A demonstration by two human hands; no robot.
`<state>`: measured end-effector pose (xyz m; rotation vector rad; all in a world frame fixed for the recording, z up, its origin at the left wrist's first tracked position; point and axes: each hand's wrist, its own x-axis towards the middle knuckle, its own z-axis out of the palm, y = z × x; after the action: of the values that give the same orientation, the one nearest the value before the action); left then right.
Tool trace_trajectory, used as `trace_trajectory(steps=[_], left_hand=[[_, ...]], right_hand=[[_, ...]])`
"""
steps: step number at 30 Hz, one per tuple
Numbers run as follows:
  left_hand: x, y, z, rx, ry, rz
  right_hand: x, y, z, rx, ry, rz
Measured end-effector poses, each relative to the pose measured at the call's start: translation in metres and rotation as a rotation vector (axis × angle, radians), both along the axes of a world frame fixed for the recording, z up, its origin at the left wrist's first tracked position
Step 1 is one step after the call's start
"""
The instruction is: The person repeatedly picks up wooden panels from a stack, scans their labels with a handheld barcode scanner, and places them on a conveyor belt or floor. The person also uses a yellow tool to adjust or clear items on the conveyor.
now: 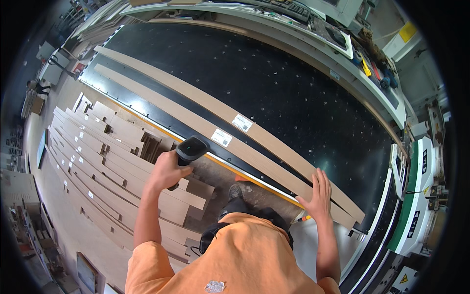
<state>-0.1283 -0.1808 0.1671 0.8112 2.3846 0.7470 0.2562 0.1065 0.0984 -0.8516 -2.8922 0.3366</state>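
Two long, narrow wood-toned boards lie side by side on a black machine table dotted with small studs. Each carries a white label: one on the near board, one on the far board. In my left hand is a black handheld barcode scanner, its head toward the near board's label. My right hand rests with fingers stretched out on the boards near their right ends. The far board's label lies just beyond the near one.
Stacks of labelled panels fill the floor area to the left. Behind the table runs a shelf with a keyboard and hand tools. Green-and-white machine housings stand at the right. Someone else is far off at the left.
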Motion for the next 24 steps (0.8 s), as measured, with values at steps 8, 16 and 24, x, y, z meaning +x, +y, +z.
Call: trace_trajectory(steps=[8, 16, 24], left_hand=[[-0.007, 0.022, 0.022, -0.107, -0.071, -0.042], [0.0, 0.041, 0.042, -0.132, -0.08, -0.014], [0.005, 0.047, 0.046, -0.162, -0.113, 0.026]], right_hand=[[0.003, 0.01, -0.007, -0.022, 0.019, 0.009], [0.004, 0.014, -0.009, -0.037, 0.064, 0.019], [0.003, 0.015, -0.01, -0.052, 0.091, -0.009]])
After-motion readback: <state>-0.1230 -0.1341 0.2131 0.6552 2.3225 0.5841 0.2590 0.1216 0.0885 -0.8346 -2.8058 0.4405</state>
